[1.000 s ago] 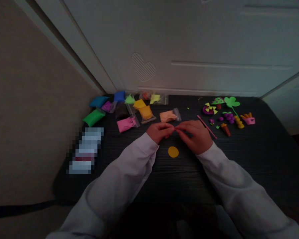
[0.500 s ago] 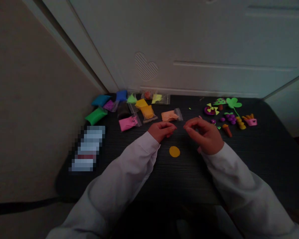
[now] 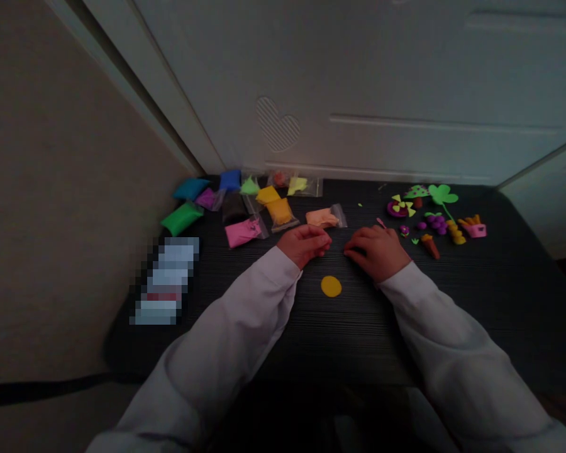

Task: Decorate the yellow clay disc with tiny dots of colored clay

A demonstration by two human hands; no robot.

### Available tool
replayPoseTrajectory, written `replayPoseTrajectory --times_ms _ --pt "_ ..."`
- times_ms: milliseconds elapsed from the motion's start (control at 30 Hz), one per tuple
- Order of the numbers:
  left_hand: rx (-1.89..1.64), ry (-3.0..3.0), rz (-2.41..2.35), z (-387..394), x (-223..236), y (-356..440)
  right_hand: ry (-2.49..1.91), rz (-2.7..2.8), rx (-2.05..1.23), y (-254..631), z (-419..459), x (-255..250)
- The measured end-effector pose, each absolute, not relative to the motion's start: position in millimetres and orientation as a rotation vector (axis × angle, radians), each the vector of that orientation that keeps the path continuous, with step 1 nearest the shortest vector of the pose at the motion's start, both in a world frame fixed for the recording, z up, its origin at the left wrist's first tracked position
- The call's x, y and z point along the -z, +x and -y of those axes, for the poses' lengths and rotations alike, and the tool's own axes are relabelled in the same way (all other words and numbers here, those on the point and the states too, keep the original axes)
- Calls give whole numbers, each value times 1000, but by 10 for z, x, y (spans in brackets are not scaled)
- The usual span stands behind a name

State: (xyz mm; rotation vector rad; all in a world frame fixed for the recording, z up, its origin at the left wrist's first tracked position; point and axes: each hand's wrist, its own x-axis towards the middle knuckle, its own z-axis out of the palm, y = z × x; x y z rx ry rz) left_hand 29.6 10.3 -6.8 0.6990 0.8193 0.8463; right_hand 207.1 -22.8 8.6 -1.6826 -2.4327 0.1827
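Observation:
My left hand [image 3: 304, 245] is closed in a pinch just in front of the bag of peach clay [image 3: 323, 218]. Whatever its fingertips hold, if anything, is too small to make out. My right hand [image 3: 377, 251] rests low over the table, palm down, fingers bent together with the tips toward my left hand. What lies under those fingers is hidden. A flat yellow-orange clay disc [image 3: 331, 287] lies on the dark table [image 3: 311, 340] between my forearms, touched by neither hand. Behind my right hand the end of a thin pink tool [image 3: 381, 223] sticks out.
Several bags of coloured clay, among them pink [image 3: 243, 233], orange [image 3: 280, 212] and green [image 3: 183, 218], lie at the back left. A blurred-out phone [image 3: 167, 280] is at the left. Small clay models, including purple grapes [image 3: 436, 224] and a pink fries box [image 3: 474, 228], stand at right.
My right hand has come down and turned palm down, its fingers lower on the table. My left hand has shifted slightly left. The yellow-orange disc lies where it was.

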Motion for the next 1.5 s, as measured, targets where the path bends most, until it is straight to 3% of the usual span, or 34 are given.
replayPoseTrajectory --times_ms 1500 --pt "-822 661 -813 -98 13 282 -1481 2351 -256 2124 172 -53"
